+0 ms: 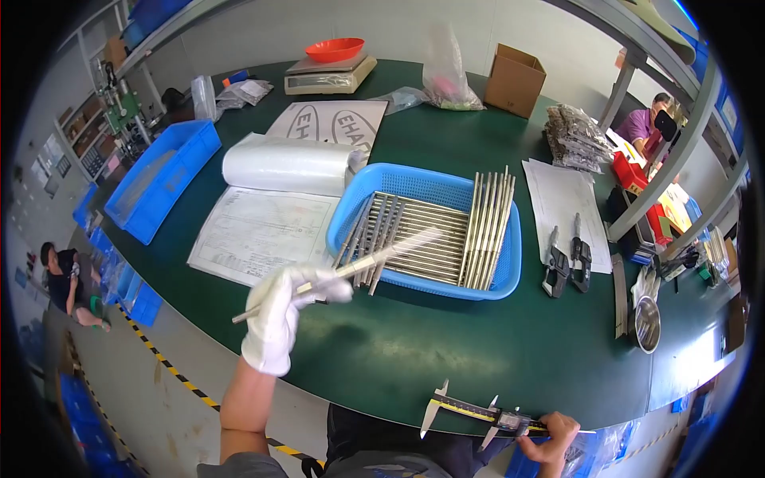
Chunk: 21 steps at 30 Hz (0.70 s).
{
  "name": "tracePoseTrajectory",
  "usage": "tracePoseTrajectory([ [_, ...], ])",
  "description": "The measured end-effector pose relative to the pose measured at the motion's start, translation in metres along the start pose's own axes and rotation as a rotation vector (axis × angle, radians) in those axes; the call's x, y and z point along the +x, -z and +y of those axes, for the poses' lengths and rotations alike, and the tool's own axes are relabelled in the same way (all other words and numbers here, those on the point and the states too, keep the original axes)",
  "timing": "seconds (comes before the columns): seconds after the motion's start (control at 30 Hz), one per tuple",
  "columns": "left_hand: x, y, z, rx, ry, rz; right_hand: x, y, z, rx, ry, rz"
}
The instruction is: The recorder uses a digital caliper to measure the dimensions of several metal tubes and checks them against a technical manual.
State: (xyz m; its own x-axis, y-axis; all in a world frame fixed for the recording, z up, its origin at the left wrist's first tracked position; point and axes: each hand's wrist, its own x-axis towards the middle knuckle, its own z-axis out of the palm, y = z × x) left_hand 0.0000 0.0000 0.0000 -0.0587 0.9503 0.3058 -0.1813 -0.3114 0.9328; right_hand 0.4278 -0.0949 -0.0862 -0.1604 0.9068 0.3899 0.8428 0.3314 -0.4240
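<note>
We held a rod and a caliper at the table's near edge.

Our gloved left hand clasped a metal rod above the blue basket's near-left corner; our bare right hand gripped the digital caliper.

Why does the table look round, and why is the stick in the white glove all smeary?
Head view: the fisheye lens bends the green table edge into a curve and leaves black corners; the metal rod in the gloved left hand is streaked by motion blur, while the blue basket and the caliper held by the right hand look sharp.
</note>
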Motion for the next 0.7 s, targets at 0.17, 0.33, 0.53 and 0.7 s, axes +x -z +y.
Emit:
tracePoseTrajectory([
  [0.17,0.045,0.024,-0.021,0.644,-0.088,0.129,0.011,-0.005,-0.015,0.007,0.065,0.05],
  [0.33,0.067,0.037,-0.044,0.783,-0.125,-0.012,0.009,-0.007,-0.011,0.004,0.041,0.075],
  [0.53,0.059,0.033,-0.006,0.877,-0.168,-0.133,0.008,-0.006,-0.011,0.001,0.053,0.118],
  [0.7,0.071,0.002,0.033,0.942,-0.12,-0.116,0.01,-0.006,-0.011,-0.03,0.066,0.113],
])
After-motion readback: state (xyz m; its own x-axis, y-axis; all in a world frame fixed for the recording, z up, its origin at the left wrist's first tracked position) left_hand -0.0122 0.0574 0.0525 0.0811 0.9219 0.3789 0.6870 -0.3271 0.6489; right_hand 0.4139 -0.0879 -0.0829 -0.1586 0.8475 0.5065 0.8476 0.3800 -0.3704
